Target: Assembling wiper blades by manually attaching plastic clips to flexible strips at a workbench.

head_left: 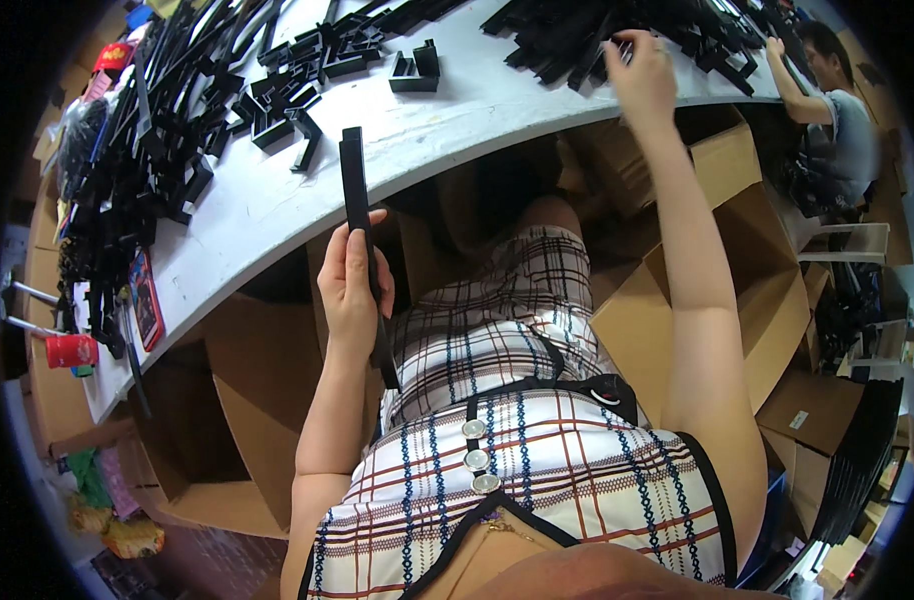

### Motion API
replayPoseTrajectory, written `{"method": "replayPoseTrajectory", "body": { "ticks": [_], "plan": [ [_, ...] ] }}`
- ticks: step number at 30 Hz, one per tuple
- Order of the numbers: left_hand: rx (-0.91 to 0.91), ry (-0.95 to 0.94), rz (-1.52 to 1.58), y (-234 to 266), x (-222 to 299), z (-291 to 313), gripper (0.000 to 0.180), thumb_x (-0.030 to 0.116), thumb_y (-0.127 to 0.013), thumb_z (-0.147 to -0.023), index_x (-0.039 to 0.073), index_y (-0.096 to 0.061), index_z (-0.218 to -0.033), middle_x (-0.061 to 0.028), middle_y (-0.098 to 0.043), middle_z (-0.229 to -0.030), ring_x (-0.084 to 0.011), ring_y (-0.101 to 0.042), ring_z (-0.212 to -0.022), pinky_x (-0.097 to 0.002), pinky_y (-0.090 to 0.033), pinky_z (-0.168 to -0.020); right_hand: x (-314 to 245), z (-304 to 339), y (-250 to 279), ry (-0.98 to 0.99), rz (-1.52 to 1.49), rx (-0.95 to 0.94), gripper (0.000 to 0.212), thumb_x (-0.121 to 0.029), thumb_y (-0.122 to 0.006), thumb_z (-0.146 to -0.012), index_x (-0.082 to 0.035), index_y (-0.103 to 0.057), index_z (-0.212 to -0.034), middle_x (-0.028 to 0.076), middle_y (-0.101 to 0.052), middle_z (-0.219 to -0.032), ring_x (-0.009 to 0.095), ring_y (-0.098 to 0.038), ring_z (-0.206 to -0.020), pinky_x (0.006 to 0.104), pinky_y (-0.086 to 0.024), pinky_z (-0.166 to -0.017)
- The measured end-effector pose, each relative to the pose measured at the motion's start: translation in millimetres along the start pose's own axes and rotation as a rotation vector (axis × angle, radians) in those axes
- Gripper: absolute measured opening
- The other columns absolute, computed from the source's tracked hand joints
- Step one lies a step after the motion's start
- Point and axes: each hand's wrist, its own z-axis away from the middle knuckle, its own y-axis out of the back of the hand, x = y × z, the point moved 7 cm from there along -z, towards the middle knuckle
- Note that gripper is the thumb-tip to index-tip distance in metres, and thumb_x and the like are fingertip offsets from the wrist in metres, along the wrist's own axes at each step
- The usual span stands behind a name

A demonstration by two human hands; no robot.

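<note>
My left hand [352, 275] is closed around a long black strip [355, 185], which stands nearly upright in front of the table's edge. Its lower end runs down past my wrist. Out to the right, my right hand [639, 75] hovers by the near side of a pile of black strips [562, 45]. Thumb and forefinger are bent close to the ends of the pile; whether they grip a strip cannot be made out. A small black bracket-like part [415, 70] sits alone on the white table [277, 205] between the piles.
Black strips and brackets [142, 130] heap up on the table's left. A phone [147, 298] and a red can [72, 350] lie near that end. Open cardboard boxes [247, 400] stand beneath the table, with another box [717, 290] at right. A co-worker [837, 120] sits at the far right.
</note>
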Motion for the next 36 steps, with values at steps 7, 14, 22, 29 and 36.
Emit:
{"method": "replayPoseTrajectory", "body": {
  "ticks": [7, 14, 22, 29, 36],
  "plan": [
    [-0.041, -0.037, -0.059, -7, -9, 1, 0.032, 0.026, -0.041, -0.105, 0.004, -0.057, -0.121, 0.0012, -0.047, -0.064, -0.0042, -0.04, -0.044, -0.0179, -0.033, -0.038, 224, -42, -127, -0.494, 0.185, -0.532, 0.056, -0.048, -0.075, -0.072, 0.003, -0.068, -0.094, 0.022, -0.068, -0.091, 0.031, -0.068, -0.08, 0.041, -0.053, -0.068],
    [-0.173, 0.052, -0.175, -32, -14, 22, 0.024, 0.022, -0.041, -0.105, 0.004, -0.055, -0.112, -0.0021, -0.054, -0.07, -0.0053, -0.045, -0.052, -0.0186, -0.037, -0.049, 211, -4, -95, -0.753, -0.431, -0.421, 0.042, -0.04, -0.071, -0.076, 0.001, -0.07, -0.088, 0.007, -0.061, -0.075, 0.016, -0.055, -0.064, 0.0264, -0.045, -0.058],
    [-0.313, 0.166, -0.286, -45, -12, 21, 0.033, 0.027, -0.04, -0.105, 0.002, -0.059, -0.116, 0.0029, -0.049, -0.062, -0.0022, -0.041, -0.05, -0.0179, -0.03, -0.047, -106, 65, 40, -0.878, -1.513, -0.124, 0.033, -0.029, -0.044, -0.103, 0.0, -0.045, -0.119, 0.005, -0.054, -0.072, 0.017, -0.055, -0.06, 0.0316, -0.052, -0.057],
    [-0.313, 0.156, -0.327, -43, -14, 23, 0.033, 0.027, -0.043, -0.105, 0.001, -0.063, -0.099, 0.0036, -0.041, -0.053, -0.0028, -0.037, -0.049, -0.0208, -0.029, -0.047, -142, 76, 31, -0.799, -1.749, -0.003, 0.027, -0.028, -0.039, -0.105, -0.003, -0.048, -0.113, 0.002, -0.047, -0.067, 0.012, -0.048, -0.051, 0.0253, -0.045, -0.046],
    [0.079, -0.226, 0.098, 8, 35, -4, 0.035, 0.032, -0.039, -0.105, 0.004, -0.054, -0.093, -0.007, -0.057, -0.067, -0.0111, -0.052, -0.051, -0.0236, -0.042, -0.045, -156, 84, 22, -0.482, -2.137, -0.119, 0.025, -0.028, -0.047, -0.102, -0.005, -0.053, -0.111, 0.003, -0.05, -0.068, 0.015, -0.051, -0.051, 0.0265, -0.046, -0.048]
  ]
}}
